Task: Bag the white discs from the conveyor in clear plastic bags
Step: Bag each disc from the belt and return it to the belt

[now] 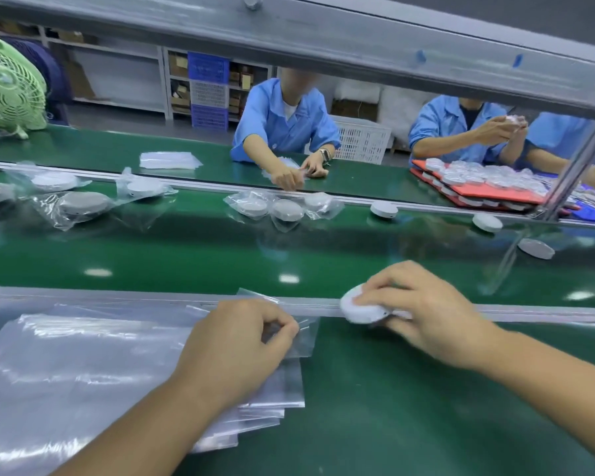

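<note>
1. A white disc (359, 309), round and shallow, sits over the near rail of the green conveyor (186, 255), gripped by the right hand (426, 314) (fingers hide its far side).
2. A clear plastic bag (304, 338) is pinched near its edge by the left hand (234, 345), over a fanned stack of bags (117, 365) lying flat on the near ledge.
3. Three bare discs (487, 222) lie apart on the belt at right.
4. Bagged discs (282, 209) lie clustered mid-belt, with more at far left.
</note>
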Tool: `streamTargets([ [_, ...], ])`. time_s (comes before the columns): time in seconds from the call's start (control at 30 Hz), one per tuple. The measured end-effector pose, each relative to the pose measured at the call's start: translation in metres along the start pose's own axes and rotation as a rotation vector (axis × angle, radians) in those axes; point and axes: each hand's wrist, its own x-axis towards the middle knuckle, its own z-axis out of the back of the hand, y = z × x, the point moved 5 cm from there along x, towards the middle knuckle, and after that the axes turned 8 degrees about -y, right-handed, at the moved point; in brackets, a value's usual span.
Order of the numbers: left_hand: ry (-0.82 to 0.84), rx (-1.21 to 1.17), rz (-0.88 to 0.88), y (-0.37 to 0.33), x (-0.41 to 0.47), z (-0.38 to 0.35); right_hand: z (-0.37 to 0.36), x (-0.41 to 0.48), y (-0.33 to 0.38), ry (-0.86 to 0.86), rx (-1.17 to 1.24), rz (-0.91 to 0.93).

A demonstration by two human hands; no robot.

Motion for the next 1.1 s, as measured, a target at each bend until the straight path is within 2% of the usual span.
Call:
streamTargets([
  [0.07, -0.016, -0.017, -0.001, -0.001, -0.001, -0.001, -0.004, 0.001, 0.033, -0.063, 0.143, 0.037],
  [0.13, 0.009, -0.136, -0.007, -0.004, -0.002, -0.004, -0.006, 0.002, 0.048, -0.135, 0.26, -0.025],
  [0.17, 0.049, -0.274, 0.0, -0.006, -0.002, -0.005, -0.006, 0.003, 0.052, -0.18, 0.328, -0.104],
  [0.23, 0.232, -0.63, -0.005, -0.016, -0.004, -0.008, -0.01, 0.003, 0.055, -0.289, 0.506, -0.309],
  [0.3, 0.285, -0.766, -0.028, -0.018, -0.005, -0.01, -0.014, 0.004, 0.057, -0.413, 0.63, -0.465],
  [0.37, 0.139, -0.744, -0.03, -0.017, -0.003, -0.01, -0.019, 0.007, 0.058, -0.463, 0.648, -0.543],
  [0.4, 0.048, -0.726, -0.027, -0.019, -0.003, -0.01, -0.022, 0.01, 0.059, -0.423, 0.687, -0.566],
  [0.5, -0.205, -0.758, 0.008, -0.017, -0.002, -0.005, -0.039, 0.024, 0.072, -0.11, 0.958, -0.524],
  [0.57, -0.278, -0.803, 0.078, -0.011, 0.0, -0.001, -0.048, 0.026, 0.074, -0.034, 0.928, -0.466],
  [0.63, -0.283, -0.723, 0.072, -0.01, 0.001, 0.002, -0.051, 0.03, 0.065, -0.105, 0.803, -0.529],
  [0.7, -0.334, -0.46, 0.003, -0.013, 0.001, 0.009, -0.047, 0.041, 0.049, -0.219, 0.649, -0.59],
  [0.77, -0.336, -0.212, -0.091, -0.016, 0.003, 0.017, -0.046, 0.059, 0.025, -0.319, 0.614, -0.65],
  [0.83, -0.16, 0.029, -0.163, -0.019, 0.003, 0.016, -0.049, 0.08, -0.006, -0.384, 0.495, -0.728],
  [0.9, 0.038, 0.223, -0.205, -0.02, -0.002, 0.009, -0.056, 0.1, -0.039, -0.378, 0.285, -0.8],
  [0.97, 0.147, 0.286, -0.214, -0.017, -0.005, 0.0, -0.074, 0.116, -0.069, -0.277, 0.08, -0.848],
  [1.0, 0.174, 0.303, -0.22, -0.017, -0.004, -0.003, -0.088, 0.123, -0.081, -0.168, 0.002, -0.864],
  [1.1, 0.229, 0.331, -0.207, -0.016, -0.001, -0.005, -0.131, 0.137, -0.091, 0.219, 0.022, -0.935],
])
